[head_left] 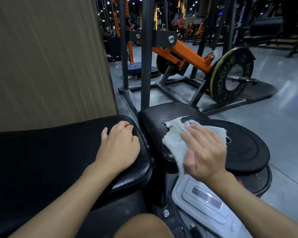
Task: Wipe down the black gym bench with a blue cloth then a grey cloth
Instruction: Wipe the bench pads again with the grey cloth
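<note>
Our knee point(141, 225) is tucked by the bench point(41, 152). Right grip point(205, 152) lies flat and spread, pressing the pale cloth point(174, 145) on the small seat pad point(155, 117); left grip point(119, 145) rests loosely curled, holding nothing. We'd use even pressure and overlap strokes to the edges.

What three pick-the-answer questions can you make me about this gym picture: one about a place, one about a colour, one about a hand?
1. Where is the cloth? A. on the floor B. on the small seat pad C. in a bucket
2. What colour is the lever arm carrying the Rogue plate? A. green B. pink C. orange
3. What is the right hand doing? A. pressing flat on the cloth B. making a fist C. waving
Answers: 1 B, it lies on the torn pad; 2 C, the arm is orange; 3 A, straight fingers lie on it.
</note>
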